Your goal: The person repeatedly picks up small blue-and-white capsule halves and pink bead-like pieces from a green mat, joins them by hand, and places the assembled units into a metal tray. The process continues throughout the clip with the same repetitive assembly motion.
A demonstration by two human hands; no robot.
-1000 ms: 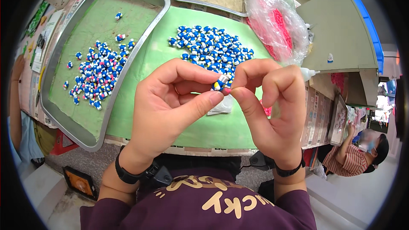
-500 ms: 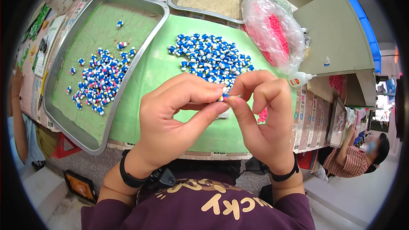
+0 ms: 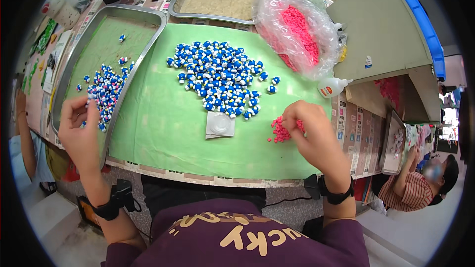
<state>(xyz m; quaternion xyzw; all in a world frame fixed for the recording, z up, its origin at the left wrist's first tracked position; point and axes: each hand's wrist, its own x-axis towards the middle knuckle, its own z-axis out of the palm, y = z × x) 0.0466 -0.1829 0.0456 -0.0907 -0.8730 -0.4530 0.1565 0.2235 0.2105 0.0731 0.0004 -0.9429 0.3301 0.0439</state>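
Note:
My left hand (image 3: 81, 128) is over the near right side of a metal tray (image 3: 161, 20) lined with green. Its thumb and fingers are closed in a pinch, and I cannot make out what is between them. Below lies a heap of small blue-and-white figures with pink bits (image 3: 106, 86). My right hand (image 3: 316, 136) bends down at a little pile of pink pieces (image 3: 280, 131), fingertips together and partly hidden. A larger heap of blue-and-white figures (image 3: 217, 71) lies on the green sheet (image 3: 153, 138). At its near edge sits a square pale pad with clear glue-like stuff (image 3: 219, 124).
A clear bag of pink pieces (image 3: 302, 34) and a white squeeze bottle (image 3: 332, 87) lie to the right. Behind is another metal tray (image 3: 217, 19). A grey cabinet (image 3: 381, 24) borders the right side. Other people work at far left and right.
My hands have parted from their shared pinch on a small figure. The left has gone to the tray, the right to the pink pile. The view has shifted slightly.

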